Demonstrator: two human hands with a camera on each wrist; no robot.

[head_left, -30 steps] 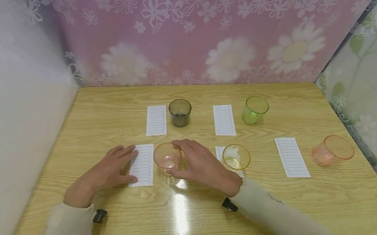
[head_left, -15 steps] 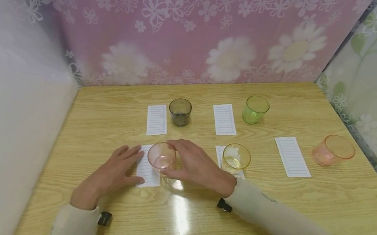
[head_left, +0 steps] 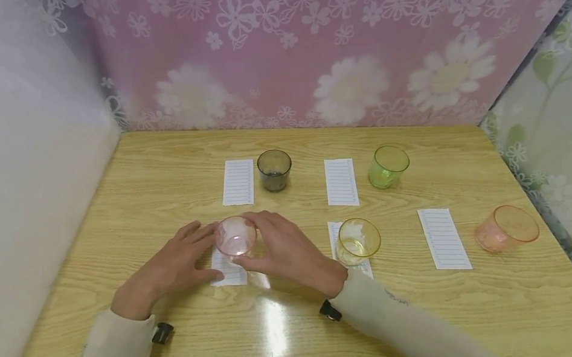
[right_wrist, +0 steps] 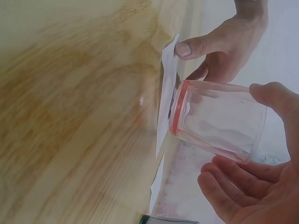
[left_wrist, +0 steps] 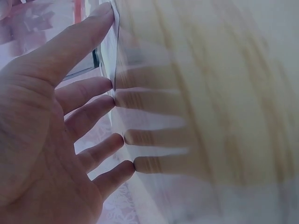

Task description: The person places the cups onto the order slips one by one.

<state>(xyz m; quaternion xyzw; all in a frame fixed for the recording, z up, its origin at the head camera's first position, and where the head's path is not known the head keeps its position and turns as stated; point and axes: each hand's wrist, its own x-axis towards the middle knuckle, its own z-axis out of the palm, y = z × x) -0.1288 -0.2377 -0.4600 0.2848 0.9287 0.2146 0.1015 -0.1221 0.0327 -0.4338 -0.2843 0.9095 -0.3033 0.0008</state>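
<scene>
In the head view my right hand [head_left: 288,251] holds a clear pinkish glass cup [head_left: 238,247] between thumb and fingers near its rim. The cup is upright over a lined paper slip [head_left: 231,275] and hides part of it. My left hand [head_left: 172,267] lies along the slip's left side, fingers spread and extended. In the left wrist view its fingertips [left_wrist: 127,164] touch the glossy tabletop and the slip's edge. The right wrist view shows the cup's base [right_wrist: 180,109] close over the slip, with the left thumb [right_wrist: 189,48] at the slip's edge.
A yellow cup [head_left: 359,241] stands on another slip to the right. Farther back are a grey cup [head_left: 275,174] and a green cup [head_left: 388,169], each beside a slip. An orange-pink cup [head_left: 501,228] stands far right near a slip [head_left: 444,239]. Curtains enclose the wooden table [head_left: 395,328].
My right hand has moved the pinkish cup left, from beside the slip to over it. The left hand has shifted slightly right, and the slip has slid right a little.
</scene>
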